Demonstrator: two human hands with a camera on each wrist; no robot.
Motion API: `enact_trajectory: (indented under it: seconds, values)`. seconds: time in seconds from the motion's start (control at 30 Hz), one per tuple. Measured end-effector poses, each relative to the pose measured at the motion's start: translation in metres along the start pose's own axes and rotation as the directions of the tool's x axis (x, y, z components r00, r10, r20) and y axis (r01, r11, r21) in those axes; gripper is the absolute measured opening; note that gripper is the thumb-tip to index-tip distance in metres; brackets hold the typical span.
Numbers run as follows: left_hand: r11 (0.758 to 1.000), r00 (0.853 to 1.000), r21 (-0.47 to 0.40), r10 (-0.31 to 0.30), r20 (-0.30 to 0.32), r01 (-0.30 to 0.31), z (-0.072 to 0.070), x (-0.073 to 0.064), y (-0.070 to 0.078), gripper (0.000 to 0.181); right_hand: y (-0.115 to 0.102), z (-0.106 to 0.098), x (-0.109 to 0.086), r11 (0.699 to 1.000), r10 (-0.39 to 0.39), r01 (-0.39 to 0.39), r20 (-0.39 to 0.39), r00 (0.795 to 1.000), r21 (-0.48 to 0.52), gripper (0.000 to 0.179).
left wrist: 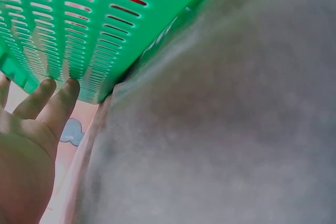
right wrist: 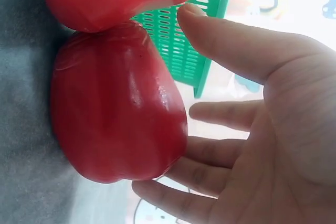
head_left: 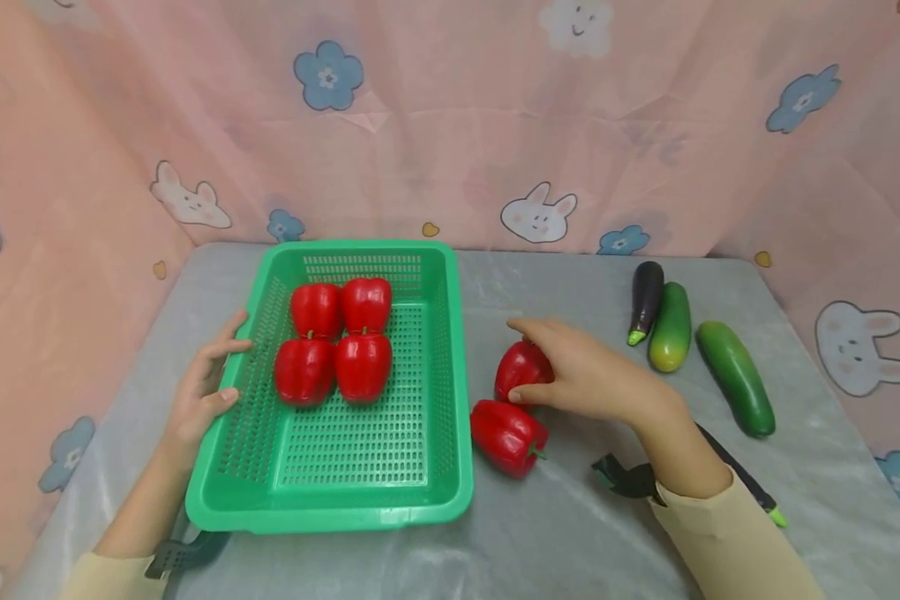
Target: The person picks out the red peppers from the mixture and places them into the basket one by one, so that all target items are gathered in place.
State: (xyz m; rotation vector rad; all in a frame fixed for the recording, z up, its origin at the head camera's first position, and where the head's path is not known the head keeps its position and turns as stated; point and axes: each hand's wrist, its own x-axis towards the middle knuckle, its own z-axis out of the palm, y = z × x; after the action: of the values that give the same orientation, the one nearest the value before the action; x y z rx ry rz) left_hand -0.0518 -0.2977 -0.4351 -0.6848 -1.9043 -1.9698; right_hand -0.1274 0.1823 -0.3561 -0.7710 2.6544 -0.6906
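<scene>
My left hand (head_left: 198, 400) rests against the left side of a green plastic basket (head_left: 345, 521), its fingertips and thumb at the rim. In the left wrist view, two straight fingers touch the slotted outer wall. Inside the basket sit several red bell peppers (head_left: 363, 367) in a tight cluster. Right of it, my right hand (head_left: 585, 371) reaches round another red bell pepper (head_left: 521, 367), thumb on the near side. The right wrist view shows loosely spread fingers close beside that pepper, the thumb standing off it. One more bell pepper (head_left: 504, 433) lies against it, stem toward me.
At the right lie an eggplant (head_left: 647, 296), a green cucumber-like vegetable (head_left: 671, 329) with a yellowish end, and a larger green one (head_left: 735, 379). A second, slim eggplant (head_left: 742, 475) is partly behind my right forearm. A pink patterned curtain (head_left: 435, 150) encloses the grey-covered table (head_left: 570, 533).
</scene>
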Motion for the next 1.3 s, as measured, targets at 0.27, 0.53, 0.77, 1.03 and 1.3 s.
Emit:
enact_trajectory:
  seconds: [0.27, 0.53, 0.77, 1.03, 1.3]
  values:
    - [0.999, 0.999, -0.002, -0.046, -0.024, 0.046, 0.000, -0.004, 0.003, 0.056, 0.002, 0.008, 0.006, 0.999, -0.047, 0.047, 0.021, 0.999, 0.014, 0.094]
    - [0.999, 0.999, 0.019, -0.046, -0.020, 0.046, 0.001, -0.005, 0.005, 0.055, 0.006, 0.008, 0.005, 0.999, -0.039, 0.038, 0.046, 0.998, 0.024, 0.102]
    - [0.998, 0.998, 0.045, -0.052, -0.021, 0.053, 0.000, -0.006, 0.004, 0.051, 0.012, 0.003, 0.000, 0.999, -0.034, 0.034, 0.017, 0.999, -0.001, 0.094]
    - [0.997, 0.998, 0.059, -0.054, -0.020, 0.055, 0.000, -0.006, 0.005, 0.049, 0.016, -0.001, 0.000, 0.997, -0.073, 0.073, 0.013, 0.997, -0.031, 0.092]
    - [0.990, 0.992, 0.072, -0.116, -0.057, 0.120, -0.001, -0.008, 0.001, 0.051, 0.018, -0.001, 0.001, 0.995, -0.089, 0.090, 0.047, 0.995, -0.034, 0.100]
